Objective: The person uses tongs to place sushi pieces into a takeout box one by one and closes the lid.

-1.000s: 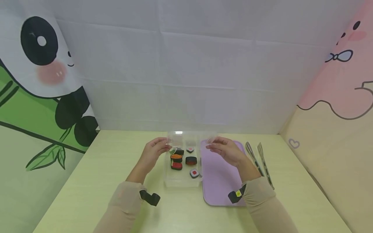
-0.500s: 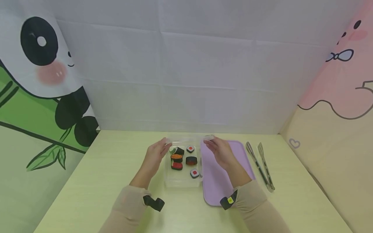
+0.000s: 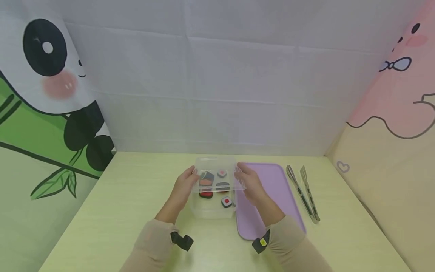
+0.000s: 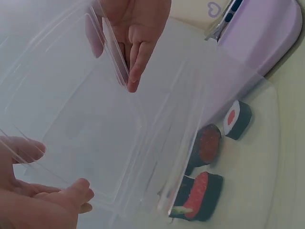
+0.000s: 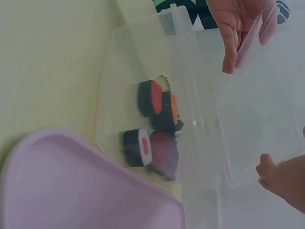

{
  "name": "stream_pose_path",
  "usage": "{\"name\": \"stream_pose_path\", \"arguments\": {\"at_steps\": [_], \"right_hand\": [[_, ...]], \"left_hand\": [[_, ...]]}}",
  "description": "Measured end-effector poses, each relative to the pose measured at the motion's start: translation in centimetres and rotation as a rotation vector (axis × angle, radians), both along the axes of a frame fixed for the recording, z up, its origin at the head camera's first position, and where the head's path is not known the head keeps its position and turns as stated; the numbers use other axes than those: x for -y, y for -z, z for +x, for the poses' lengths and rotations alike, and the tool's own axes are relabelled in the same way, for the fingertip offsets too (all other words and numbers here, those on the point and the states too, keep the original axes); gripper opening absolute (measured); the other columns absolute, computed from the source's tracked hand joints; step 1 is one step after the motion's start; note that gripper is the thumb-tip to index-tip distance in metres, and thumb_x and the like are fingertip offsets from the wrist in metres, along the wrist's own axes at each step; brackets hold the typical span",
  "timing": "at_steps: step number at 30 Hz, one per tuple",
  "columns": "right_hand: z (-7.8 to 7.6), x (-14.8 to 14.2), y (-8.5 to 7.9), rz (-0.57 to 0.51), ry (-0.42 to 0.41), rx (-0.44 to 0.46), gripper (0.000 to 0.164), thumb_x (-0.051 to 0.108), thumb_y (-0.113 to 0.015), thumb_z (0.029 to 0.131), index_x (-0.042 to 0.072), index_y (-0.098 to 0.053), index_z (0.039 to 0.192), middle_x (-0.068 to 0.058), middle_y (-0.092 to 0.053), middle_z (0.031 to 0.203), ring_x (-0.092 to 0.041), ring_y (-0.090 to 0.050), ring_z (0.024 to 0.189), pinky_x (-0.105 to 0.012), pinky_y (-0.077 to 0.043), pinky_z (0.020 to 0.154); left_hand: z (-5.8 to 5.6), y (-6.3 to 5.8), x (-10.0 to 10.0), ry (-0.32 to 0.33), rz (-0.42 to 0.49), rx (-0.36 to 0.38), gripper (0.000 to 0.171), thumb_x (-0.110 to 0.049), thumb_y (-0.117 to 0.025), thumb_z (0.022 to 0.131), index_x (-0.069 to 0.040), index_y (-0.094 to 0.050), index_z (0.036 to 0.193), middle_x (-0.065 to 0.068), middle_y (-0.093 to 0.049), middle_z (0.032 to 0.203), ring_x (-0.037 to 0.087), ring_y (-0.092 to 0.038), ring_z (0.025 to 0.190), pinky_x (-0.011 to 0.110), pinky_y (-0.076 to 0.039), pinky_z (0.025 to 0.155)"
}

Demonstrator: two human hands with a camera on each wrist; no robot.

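A clear plastic lid (image 3: 215,164) is held tilted over the back part of a clear plastic box (image 3: 212,214). My left hand (image 3: 182,187) grips its left side, thumb and fingers on either face of the edge. On the opposite side my right hand (image 3: 251,185) grips it likewise. Several toy sushi pieces sit in the box; a red-topped one (image 3: 205,194) and a white roll with a red centre (image 3: 226,202) show in front of the lid. The pieces behind show blurred through it. In the left wrist view the lid (image 4: 95,129) slants between both hands.
A purple tray (image 3: 251,223) lies right beside the box. Farther right are metal tongs (image 3: 308,196) on the pale wooden table (image 3: 136,185). A white cloth (image 3: 231,75) hangs behind, with printed cloths at both sides.
The lid has tipped forward and down, from behind the sushi to over the back pieces. Both hands have turned with it, and the right hand has moved left.
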State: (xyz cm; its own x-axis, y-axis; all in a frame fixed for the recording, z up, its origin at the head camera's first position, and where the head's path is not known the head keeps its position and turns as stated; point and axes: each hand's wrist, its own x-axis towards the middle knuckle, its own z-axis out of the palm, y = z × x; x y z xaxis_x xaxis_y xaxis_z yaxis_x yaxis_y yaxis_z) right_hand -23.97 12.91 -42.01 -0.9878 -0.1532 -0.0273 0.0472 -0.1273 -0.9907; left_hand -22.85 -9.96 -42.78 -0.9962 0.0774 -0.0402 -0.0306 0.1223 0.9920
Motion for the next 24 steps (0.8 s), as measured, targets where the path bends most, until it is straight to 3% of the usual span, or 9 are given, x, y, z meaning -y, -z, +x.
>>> {"name": "stream_pose_path", "arguments": {"at_steps": [7, 15, 24], "right_hand": [[-0.5, 0.6, 1.6, 0.074, 0.025, -0.024, 0.060, 0.000, -0.049, 0.095, -0.012, -0.024, 0.147, -0.025, -0.020, 0.155, -0.036, -0.018, 0.143, -0.043, -0.016, 0.116], [-1.4, 0.8, 1.2, 0.103, 0.054, -0.055, 0.058, 0.002, -0.050, 0.095, -0.011, -0.028, 0.147, -0.023, -0.024, 0.155, -0.036, -0.019, 0.143, -0.043, -0.016, 0.116], [-2.0, 0.4, 2.5, 0.131, 0.049, -0.058, 0.057, 0.002, -0.051, 0.094, -0.010, -0.031, 0.146, -0.024, -0.025, 0.154, -0.037, -0.021, 0.143, -0.044, -0.016, 0.116]], "left_hand": [[-1.0, 1.2, 0.8, 0.007, -0.054, -0.013, 0.061, -0.019, -0.047, 0.098, 0.005, -0.027, 0.150, 0.021, -0.031, 0.153, 0.034, -0.027, 0.141, 0.047, -0.024, 0.114], [-2.3, 1.4, 0.8, -0.002, -0.093, -0.038, 0.060, -0.023, -0.046, 0.099, 0.001, -0.028, 0.151, 0.017, -0.031, 0.154, 0.031, -0.027, 0.141, 0.044, -0.023, 0.114], [-2.2, 2.2, 0.7, -0.003, -0.150, -0.034, 0.062, -0.026, -0.045, 0.099, -0.003, -0.026, 0.153, 0.014, -0.028, 0.156, 0.030, -0.026, 0.142, 0.043, -0.021, 0.115]]}}
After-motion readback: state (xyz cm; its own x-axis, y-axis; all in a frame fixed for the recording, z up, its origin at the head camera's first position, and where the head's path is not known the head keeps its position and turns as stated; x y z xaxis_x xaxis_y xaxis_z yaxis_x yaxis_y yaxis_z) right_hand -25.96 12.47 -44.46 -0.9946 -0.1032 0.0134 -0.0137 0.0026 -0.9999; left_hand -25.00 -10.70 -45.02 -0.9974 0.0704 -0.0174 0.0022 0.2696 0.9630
